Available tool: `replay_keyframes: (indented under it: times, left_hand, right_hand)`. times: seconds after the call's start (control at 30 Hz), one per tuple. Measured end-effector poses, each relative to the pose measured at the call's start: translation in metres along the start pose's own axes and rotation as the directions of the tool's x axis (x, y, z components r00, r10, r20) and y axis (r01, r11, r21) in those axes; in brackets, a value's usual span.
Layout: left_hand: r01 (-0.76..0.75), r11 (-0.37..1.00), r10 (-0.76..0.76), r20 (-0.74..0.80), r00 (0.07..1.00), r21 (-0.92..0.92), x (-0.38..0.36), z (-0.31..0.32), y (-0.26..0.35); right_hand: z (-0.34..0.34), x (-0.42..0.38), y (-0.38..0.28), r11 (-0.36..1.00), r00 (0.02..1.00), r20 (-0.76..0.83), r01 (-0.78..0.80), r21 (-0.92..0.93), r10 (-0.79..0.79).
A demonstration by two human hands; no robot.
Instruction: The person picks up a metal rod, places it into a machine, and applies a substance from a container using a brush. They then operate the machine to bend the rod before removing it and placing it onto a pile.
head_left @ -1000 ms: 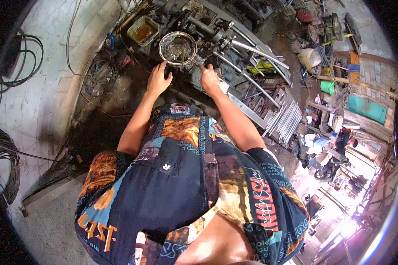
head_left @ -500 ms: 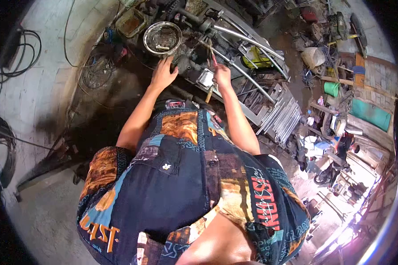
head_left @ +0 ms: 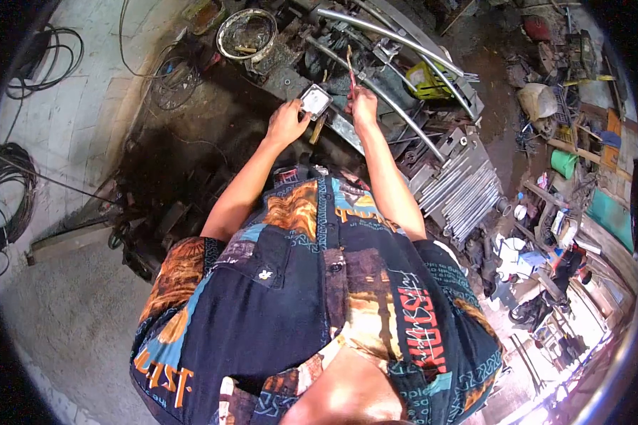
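Note:
My left hand point(head_left: 288, 124) is closed on the near left edge of a small pale rectangular tin point(head_left: 315, 101). To the right of the tin, my right hand point(head_left: 362, 106) is wrapped round a thin red-handled tool point(head_left: 351, 71), whose tip points away from me. A wooden handle point(head_left: 318, 130) juts out just below the tin. Beyond my left hand is a round metal bowl point(head_left: 247, 34) with a small light piece inside. Long curved metal tubes point(head_left: 390, 92) lie across the cluttered bench to the right of my right hand.
A stack of thin metal rods point(head_left: 468, 198) is at the bench's right end, near a yellow-green object point(head_left: 429, 81). Black cable coils point(head_left: 10, 184) hang at the left. A green bucket point(head_left: 563, 163) and mixed scrap fill the right side.
My left hand has moved right, from below the bowl to the tin, and taken hold of it. My right hand still grips the red-handled tool. The whole view has shifted slightly.

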State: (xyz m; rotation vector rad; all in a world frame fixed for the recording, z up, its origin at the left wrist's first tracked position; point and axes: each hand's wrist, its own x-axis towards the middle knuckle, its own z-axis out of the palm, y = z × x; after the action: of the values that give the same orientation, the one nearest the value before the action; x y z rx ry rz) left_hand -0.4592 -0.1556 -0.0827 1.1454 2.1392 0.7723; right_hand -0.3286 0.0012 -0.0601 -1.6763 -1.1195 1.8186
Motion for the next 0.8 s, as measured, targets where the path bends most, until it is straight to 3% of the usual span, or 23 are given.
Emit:
replay_keyframes:
  times: [0.23,0.43,0.53,0.6,0.8]
  left_hand:
    - [0.027,0.999,-0.026,-0.011,1.000,0.021,-0.017,0.006,0.002]
    - [0.209,0.978,-0.202,0.185,0.962,-0.019,-0.020,0.034,-0.011]
    - [0.292,0.955,-0.292,0.312,0.904,0.046,-0.019,0.043,-0.016]
    - [0.290,0.956,-0.288,0.318,0.903,0.042,-0.020,0.050,-0.022]
    - [0.322,0.947,-0.300,0.327,0.896,-0.016,-0.020,0.059,-0.021]
  right_hand:
    - [0.007,0.004,0.000,1.000,0.998,0.052,0.023,-0.009,-0.023]
    - [0.013,0.015,-0.003,0.998,0.998,0.041,0.042,-0.043,-0.040]
    - [0.023,0.020,-0.015,0.996,0.999,0.037,0.033,-0.077,-0.030]
    - [0.032,0.025,-0.022,0.991,1.000,0.006,0.028,-0.130,-0.028]
    - [0.060,0.059,-0.023,0.998,0.999,0.037,0.028,-0.054,-0.026]
